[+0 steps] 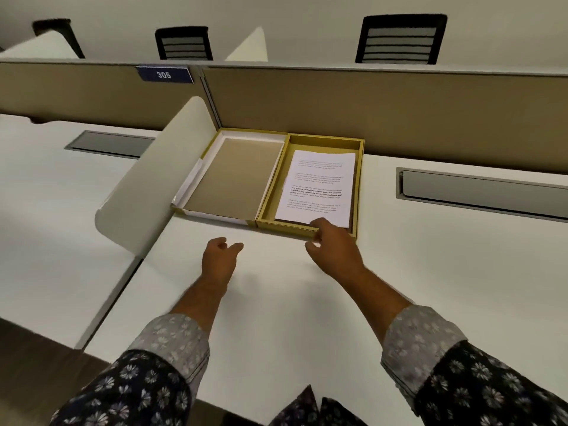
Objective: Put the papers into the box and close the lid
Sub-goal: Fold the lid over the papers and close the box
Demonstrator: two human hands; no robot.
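A yellow box (358,179) lies flat on the white desk against the tan partition. Its hinged lid (233,176) is folded out to the left, brown inside facing up. A stack of printed white papers (319,186) lies inside the box tray. My right hand (333,244) rests over the box's near wall, fingertips on the papers' near edge and thumb outside the wall. My left hand (219,256) hovers over the desk just in front of the lid, fingers loosely curled and holding nothing.
A white curved divider (147,182) stands left of the lid. The tan partition (399,112) with a "305" label (164,74) runs behind the box. A grey cable hatch (479,192) sits in the desk to the right, another (110,143) to the left. Black chairs stand beyond.
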